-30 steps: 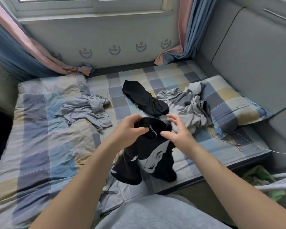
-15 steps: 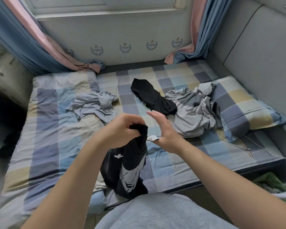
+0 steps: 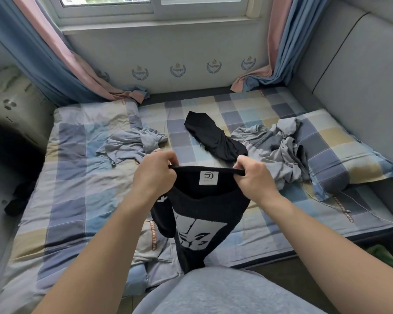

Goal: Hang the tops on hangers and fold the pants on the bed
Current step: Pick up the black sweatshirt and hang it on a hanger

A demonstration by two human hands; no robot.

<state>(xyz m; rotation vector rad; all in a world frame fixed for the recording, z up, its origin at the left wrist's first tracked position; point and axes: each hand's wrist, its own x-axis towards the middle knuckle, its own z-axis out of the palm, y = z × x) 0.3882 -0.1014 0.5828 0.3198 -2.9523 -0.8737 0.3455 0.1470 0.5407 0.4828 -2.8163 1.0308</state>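
Pinched tight in our left hand (image 3: pixel 153 175) and right hand (image 3: pixel 254 179), the collar of a black cotton top with a white face print (image 3: pixel 200 214) stretches taut above the checked bed (image 3: pixel 77 196).

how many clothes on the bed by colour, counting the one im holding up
black: 2, the black printed top held up and the black garment mid-bed
grey: 2, the grey garment on the left and the grey heap by the pillow, counted as one piece
total: 4
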